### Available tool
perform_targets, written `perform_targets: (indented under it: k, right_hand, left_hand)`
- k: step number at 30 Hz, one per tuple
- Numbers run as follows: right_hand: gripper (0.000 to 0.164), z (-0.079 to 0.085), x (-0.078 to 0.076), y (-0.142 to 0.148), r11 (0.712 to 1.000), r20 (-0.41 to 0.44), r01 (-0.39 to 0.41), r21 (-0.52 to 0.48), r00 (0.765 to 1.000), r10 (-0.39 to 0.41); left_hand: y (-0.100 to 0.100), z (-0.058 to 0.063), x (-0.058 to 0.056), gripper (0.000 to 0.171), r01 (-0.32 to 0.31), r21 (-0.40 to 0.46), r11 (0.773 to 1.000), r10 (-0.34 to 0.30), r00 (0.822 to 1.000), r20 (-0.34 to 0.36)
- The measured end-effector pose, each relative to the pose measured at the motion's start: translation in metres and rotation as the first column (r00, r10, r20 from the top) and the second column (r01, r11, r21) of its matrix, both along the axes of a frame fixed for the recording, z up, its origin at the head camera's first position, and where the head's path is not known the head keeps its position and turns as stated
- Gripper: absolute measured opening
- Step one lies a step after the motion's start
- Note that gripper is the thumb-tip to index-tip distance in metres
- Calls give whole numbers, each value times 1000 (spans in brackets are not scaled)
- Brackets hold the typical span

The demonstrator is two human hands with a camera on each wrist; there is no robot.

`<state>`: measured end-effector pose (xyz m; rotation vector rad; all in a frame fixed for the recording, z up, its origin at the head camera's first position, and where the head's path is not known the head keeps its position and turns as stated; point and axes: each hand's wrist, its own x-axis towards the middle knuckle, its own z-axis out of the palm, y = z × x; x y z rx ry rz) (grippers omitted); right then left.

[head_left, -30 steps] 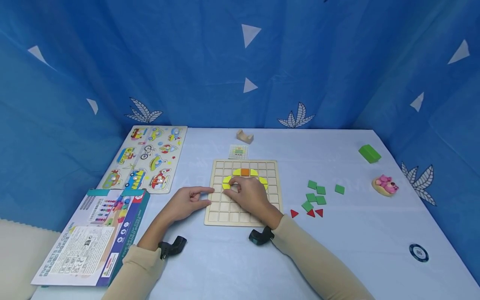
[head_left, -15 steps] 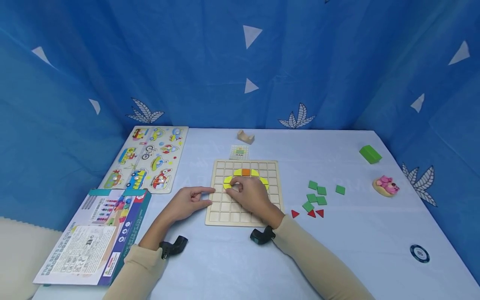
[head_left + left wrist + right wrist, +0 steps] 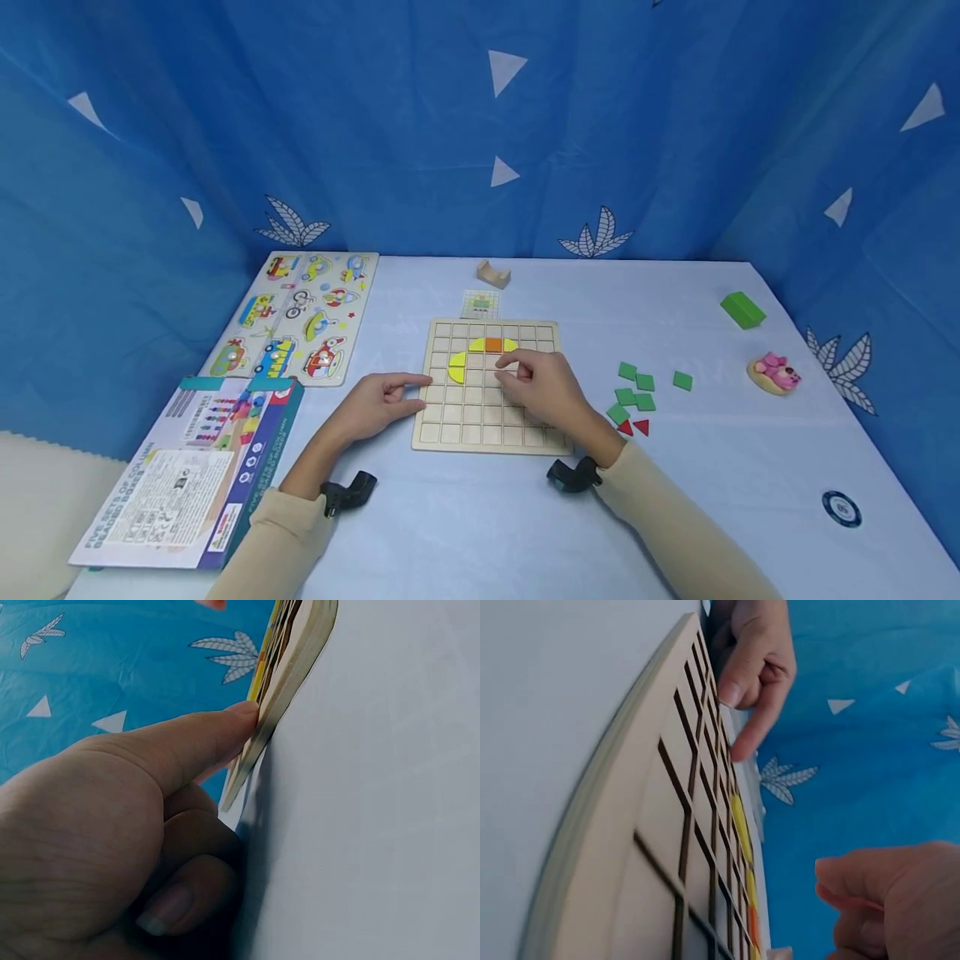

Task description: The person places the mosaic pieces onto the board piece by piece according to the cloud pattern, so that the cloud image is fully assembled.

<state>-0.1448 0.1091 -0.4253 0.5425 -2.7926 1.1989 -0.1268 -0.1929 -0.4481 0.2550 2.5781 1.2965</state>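
Note:
A square wooden grid board [image 3: 451,413] lies on the table. Quarter-round yellow tiles [image 3: 457,367] and one orange square tile [image 3: 493,345] sit in its cells, forming part of an arch. My left hand [image 3: 378,406] has its index finger and thumb stretched to the board's left edge; the left wrist view shows a fingertip [image 3: 244,712] touching the rim. Over the board's right half hovers my right hand [image 3: 546,387], thumb and index finger apart, with nothing seen between them. It covers the arch's right end.
Loose green square tiles [image 3: 635,400] and red triangles [image 3: 641,427] lie right of the board. A pattern card [image 3: 481,305] and a wooden holder [image 3: 493,274] are behind it. At left are a vehicle puzzle [image 3: 292,321] and a box [image 3: 165,500]; a green block [image 3: 742,310] stands far right.
My right hand has moved right from the arch's left end, uncovering the yellow tiles there. Its wrist now covers the nearest red triangle's spot. My left hand stays at the board's edge.

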Motion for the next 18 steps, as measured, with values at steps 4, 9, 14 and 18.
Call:
perform_targets:
  k: [4, 9, 14, 18]
  right_hand:
    - [14, 6, 8, 23, 1000, 37, 0, 13, 999, -1]
    - [19, 10, 17, 59, 999, 36, 38, 29, 999, -39]
    - [23, 3, 22, 104, 985, -35, 160, 72, 987, -158]
    - [25, -6, 28, 143, 945, -109, 318, 68, 944, -310]
  left_hand:
    - [0, -1, 1, 38, -8, -1, 1000, 8, 1000, 6]
    - [0, -2, 1, 38, -9, -1, 1000, 9, 1000, 10]
    - [1, 0, 1, 38, -9, 1, 1000, 9, 1000, 8]
    - [1, 0, 0, 38, -8, -4, 1000, 8, 1000, 1]
